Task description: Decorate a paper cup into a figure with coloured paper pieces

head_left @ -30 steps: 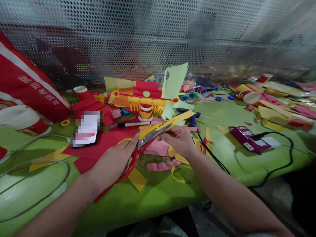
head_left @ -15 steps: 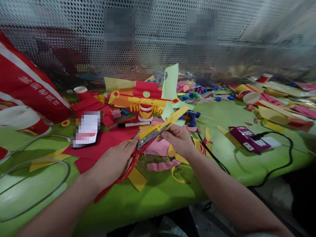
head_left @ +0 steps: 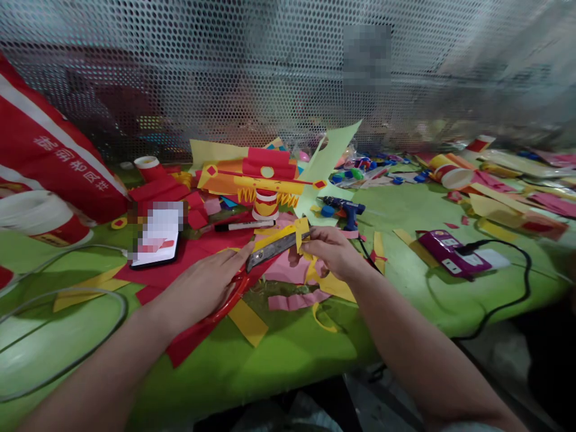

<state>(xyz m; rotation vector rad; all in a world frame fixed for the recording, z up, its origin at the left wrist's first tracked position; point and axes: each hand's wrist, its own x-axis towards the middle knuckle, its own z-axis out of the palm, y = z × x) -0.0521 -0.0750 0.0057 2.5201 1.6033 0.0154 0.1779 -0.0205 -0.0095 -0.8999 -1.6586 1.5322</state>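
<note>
My left hand [head_left: 209, 282] is closed round red-handled scissors [head_left: 270, 251], whose dark blades point up and to the right. A yellow strip runs along the blades' upper side; I cannot tell whether the left fingers also touch it. At the blade tips, my right hand [head_left: 330, 249] pinches a small folded piece of yellow paper [head_left: 300, 233]. Behind the hands stands a paper-and-cup figure [head_left: 265, 204] with a wide yellow-and-red headpiece. A black-and-white marker [head_left: 243, 226] lies in front of it.
A blue glue gun [head_left: 348, 210] lies right of my right hand, its cord trailing forward. Further right is a purple power box [head_left: 454, 252] with a black cable. A phone [head_left: 157, 234] lies on red paper at left. A red bag [head_left: 54, 138] and a perforated metal panel [head_left: 279, 72] stand behind.
The long yellow strip that stretched past the blades now shows as a short folded piece at their tips. My right hand has shifted slightly. The pale green sheet behind now leans right.
</note>
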